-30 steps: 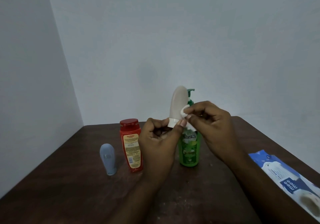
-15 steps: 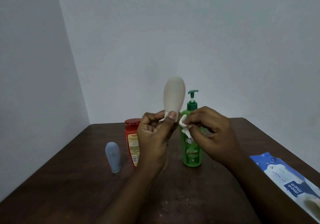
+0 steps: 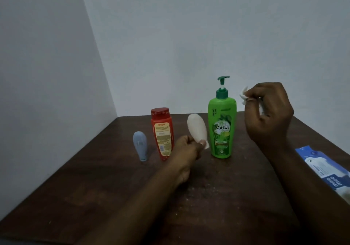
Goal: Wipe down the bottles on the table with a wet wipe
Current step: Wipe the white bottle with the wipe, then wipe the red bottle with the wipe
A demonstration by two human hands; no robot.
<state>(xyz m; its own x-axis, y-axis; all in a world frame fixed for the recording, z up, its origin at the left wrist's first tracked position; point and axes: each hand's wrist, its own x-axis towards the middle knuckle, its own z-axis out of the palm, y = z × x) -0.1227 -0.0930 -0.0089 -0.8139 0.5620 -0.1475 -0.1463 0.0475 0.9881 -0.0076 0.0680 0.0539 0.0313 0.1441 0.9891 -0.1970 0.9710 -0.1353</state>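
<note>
in the head view, the left hand (image 3: 189,148) grips the cream bottle (image 3: 197,129) by its lower end, thumb across the front. the bottle is tilted with its rounded top leaning left, low over the tabletop (image 3: 227,197), between the red bottle (image 3: 162,133) and the green pump bottle (image 3: 222,127); whether it touches the wood i cannot tell. the right hand (image 3: 269,112) is raised just right of the pump, pinching the crumpled wet wipe (image 3: 244,95). a small blue-grey bottle (image 3: 140,146) stands far left and the wipes pack (image 3: 325,171) lies near the right edge. if let go at this tilt, the cream bottle would likely topple into a neighbour. half a second ago it was held high with the wipe against its base; now it is lowered and the wipe has drawn away to the right.
</note>
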